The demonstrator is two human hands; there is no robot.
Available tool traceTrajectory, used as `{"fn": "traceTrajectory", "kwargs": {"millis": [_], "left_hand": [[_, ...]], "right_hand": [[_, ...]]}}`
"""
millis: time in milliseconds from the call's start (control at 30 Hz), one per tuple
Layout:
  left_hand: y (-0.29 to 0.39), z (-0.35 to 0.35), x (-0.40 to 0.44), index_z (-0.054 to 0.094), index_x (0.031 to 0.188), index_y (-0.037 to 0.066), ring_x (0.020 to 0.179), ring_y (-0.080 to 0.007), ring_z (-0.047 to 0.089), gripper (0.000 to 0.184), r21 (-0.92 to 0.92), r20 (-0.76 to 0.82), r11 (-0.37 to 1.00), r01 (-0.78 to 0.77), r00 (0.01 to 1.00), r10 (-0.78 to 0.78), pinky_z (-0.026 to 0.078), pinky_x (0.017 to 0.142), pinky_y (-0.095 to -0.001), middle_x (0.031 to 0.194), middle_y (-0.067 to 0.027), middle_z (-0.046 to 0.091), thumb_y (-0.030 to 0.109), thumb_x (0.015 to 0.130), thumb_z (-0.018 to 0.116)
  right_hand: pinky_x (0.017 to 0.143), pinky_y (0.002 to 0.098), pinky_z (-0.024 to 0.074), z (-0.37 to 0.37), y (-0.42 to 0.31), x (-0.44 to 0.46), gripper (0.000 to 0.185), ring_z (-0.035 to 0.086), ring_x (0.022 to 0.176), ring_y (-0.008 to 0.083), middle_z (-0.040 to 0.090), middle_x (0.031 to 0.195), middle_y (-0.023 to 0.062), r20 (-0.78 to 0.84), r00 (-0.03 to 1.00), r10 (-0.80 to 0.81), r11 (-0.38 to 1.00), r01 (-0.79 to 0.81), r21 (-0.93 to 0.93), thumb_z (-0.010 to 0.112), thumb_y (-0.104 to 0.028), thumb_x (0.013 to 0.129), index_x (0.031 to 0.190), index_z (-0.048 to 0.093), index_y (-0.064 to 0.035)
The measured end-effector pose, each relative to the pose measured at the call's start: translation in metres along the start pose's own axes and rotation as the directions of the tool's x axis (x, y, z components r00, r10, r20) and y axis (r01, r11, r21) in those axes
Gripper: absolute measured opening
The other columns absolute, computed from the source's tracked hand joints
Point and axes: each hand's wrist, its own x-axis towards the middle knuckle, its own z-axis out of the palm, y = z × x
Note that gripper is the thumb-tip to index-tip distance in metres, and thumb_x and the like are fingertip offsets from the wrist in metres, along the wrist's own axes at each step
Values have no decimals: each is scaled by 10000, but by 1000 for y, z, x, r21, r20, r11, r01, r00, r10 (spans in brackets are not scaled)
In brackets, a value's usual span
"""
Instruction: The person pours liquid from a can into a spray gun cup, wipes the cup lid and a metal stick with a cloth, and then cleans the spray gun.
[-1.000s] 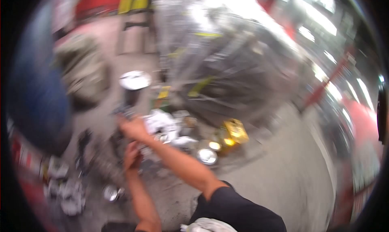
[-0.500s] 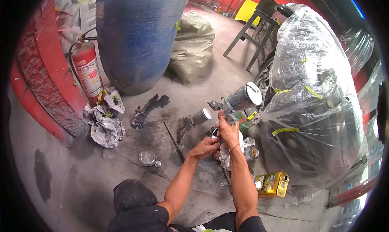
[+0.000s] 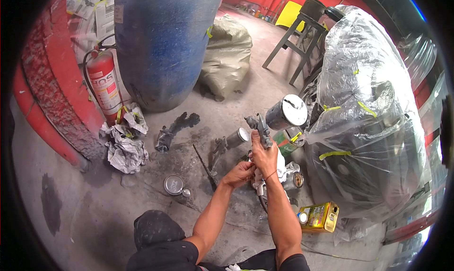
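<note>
My right hand (image 3: 265, 156) is wrapped round the grip of a paint spray gun (image 3: 259, 127), thumb up along its back. The gun's grey cup with a white-smeared lid (image 3: 294, 109) tilts to the right above that hand. Close below, my left hand (image 3: 240, 173) has its fingers pinched at the lower end of the grip; what they pinch is hidden. A hose end (image 3: 260, 191) shows under my right wrist. Just left of the held gun, a second spray gun with a cup (image 3: 235, 139) rests on the floor. Crumpled white paper (image 3: 281, 169) lies behind my right hand.
A yellow rectangular can (image 3: 319, 217) and a small open tin (image 3: 297, 179) stand at right, beside a plastic-wrapped bulk (image 3: 364, 129). Round lids (image 3: 174, 185) lie on the floor. Further off are a blue barrel (image 3: 163, 48), a fire extinguisher (image 3: 104, 84), a sack (image 3: 227, 58) and a stool (image 3: 298, 44).
The spray gun has turned in my right hand's grip, so its cup lid faces me more. The hose end now shows below my wrist. My left hand stays close by the grip.
</note>
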Motion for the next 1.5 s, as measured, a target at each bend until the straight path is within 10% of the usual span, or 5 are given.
{"fn": "traceTrajectory", "kwargs": {"millis": [367,700,767,1200,1500], "left_hand": [[-10,-10,0,674,1016,60,779,-97,624,195,-6,26,1000,-11,1000,11,513,726,-262,883,13,663,231,965,595],[-10,-8,0,648,1040,64,790,-116,633,190,38,-30,998,49,998,-48,515,725,-281,925,-5,663,228,949,623],[-16,-14,-2,641,1048,64,791,-115,635,197,114,29,992,55,998,-59,515,719,-278,940,-8,664,235,954,616],[-12,-2,-2,628,975,70,747,-100,635,192,80,-54,993,91,995,-87,519,685,-274,856,-8,665,261,952,619],[-17,-10,-2,637,1009,81,755,-89,616,211,53,-61,995,83,995,-80,521,693,-277,866,26,641,283,958,605]], "right_hand": [[388,259,412,-3,1,1,743,517,417,101,570,573,43,62,976,207,977,-210,41,488,-757,827,727,582,-27],[375,268,384,0,5,2,574,508,408,105,539,522,29,-18,996,90,996,-91,-24,634,-576,869,692,586,-33],[378,278,389,-8,4,4,570,510,400,121,540,510,29,177,920,349,929,-365,67,635,-552,880,644,582,-36],[511,366,488,-9,2,5,650,591,499,214,582,545,92,98,956,276,958,-265,-110,600,-623,866,678,621,-1],[367,271,369,-7,1,5,579,484,389,110,529,508,24,120,939,321,931,-336,144,598,-575,893,643,555,-55]]}}
